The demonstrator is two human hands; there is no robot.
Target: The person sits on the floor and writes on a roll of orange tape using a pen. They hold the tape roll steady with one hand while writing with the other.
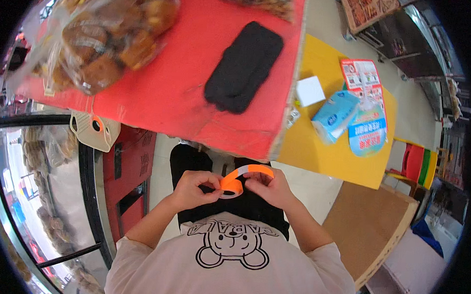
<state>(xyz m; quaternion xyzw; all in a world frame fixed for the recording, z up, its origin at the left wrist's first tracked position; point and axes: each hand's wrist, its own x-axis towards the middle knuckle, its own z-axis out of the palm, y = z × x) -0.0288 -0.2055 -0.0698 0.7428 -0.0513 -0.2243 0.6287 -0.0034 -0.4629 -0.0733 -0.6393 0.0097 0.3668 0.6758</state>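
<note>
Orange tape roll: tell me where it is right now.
In the head view, the orange tape roll is just below centre, held in the left hand, its loose strip running to the right hand.

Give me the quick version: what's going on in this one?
A person is handling a roll of orange tape with both bare hands. The left hand holds the roll, while the right hand holds a loose length of tape that arches up from it. Both hands are in front of the red table, apart from its edge. On that table lie a flat black item and a clear bag of brown, bread-like pieces.
</note>
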